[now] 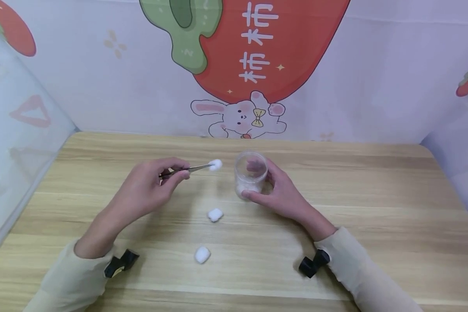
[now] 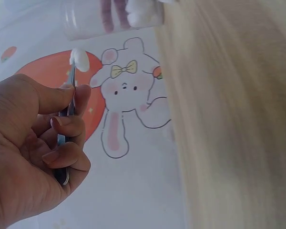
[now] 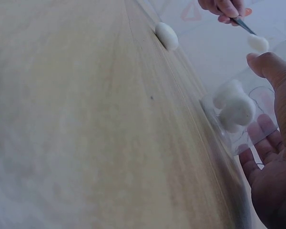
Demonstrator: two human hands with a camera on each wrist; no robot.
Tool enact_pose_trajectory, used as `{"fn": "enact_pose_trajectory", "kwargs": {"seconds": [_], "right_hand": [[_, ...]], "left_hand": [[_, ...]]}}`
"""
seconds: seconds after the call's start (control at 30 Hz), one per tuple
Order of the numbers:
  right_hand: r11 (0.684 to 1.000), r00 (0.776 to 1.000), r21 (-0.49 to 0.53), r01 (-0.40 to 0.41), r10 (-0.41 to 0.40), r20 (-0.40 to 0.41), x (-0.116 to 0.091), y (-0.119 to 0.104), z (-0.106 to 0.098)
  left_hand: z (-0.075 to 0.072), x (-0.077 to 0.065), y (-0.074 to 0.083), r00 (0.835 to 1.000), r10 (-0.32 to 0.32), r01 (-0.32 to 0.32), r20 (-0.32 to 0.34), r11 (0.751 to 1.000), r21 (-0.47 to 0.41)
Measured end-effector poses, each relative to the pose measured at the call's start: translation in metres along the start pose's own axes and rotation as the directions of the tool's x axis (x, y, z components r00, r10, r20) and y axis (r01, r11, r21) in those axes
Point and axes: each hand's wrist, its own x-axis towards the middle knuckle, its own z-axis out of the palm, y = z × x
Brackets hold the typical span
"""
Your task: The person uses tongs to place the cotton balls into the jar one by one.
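1. Gripping metal tweezers [image 1: 199, 168] in the curled fingers of the left hand [image 1: 146, 186], and pinching a white cotton ball [image 1: 216, 164] at the narrow tips.
2. Holding that ball in the air just left of the clear jar [image 1: 238, 177], apart from its wall.
3. Steadying the jar with the right hand [image 1: 284, 193], gripping it between thumb and fingers; apparently resting it on the table [image 1: 382, 195], open at the top.
4. Judging by this, probably transferring cotton piece by piece between table and jar; leaving the direction, in or out, impossible to tell.
5. Likely calling next for a light, unbroken pinch and a still jar: if filling, for clearing the rim before releasing; if emptying, for lowering gently to the wood.
6. Showing only in the head view both pieces on the table: a nearer loose ball [image 1: 202, 255] and a farther loose ball [image 1: 215, 215], lying well apart from each other.
7. Revealing in the left wrist view the tweezers' rear end along the palm, mostly hidden from above; including neither loose ball.
8. Revealing in the right wrist view, more clearly than from above, a cotton heap [image 3: 236, 107] inside the jar; including just one loose ball.
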Motion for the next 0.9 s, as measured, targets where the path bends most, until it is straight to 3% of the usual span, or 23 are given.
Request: {"fn": "enact_pose_trajectory", "kwargs": {"seconds": [0.33,0.6,0.9], "right_hand": [[1.000,1.000,0.007,0.006,-0.006,-0.004,0.000,0.002,0.000],[1.000,1.000,-0.008,-0.014,0.014,-0.002,0.000,0.000,0.002],[1.000,1.000,-0.009,-0.001,0.001,-0.008,0.000,-0.001,0.000]], "left_hand": [[-0.007,0.008,0.016,0.998,0.046,-0.048,-0.048,0.998,-0.038],[-0.010,0.015,0.028,0.996,0.079,-0.082,-0.041,0.995,-0.060],[-0.001,0.023,0.039,0.992,0.123,-0.124,-0.014,0.988,-0.096]]}}
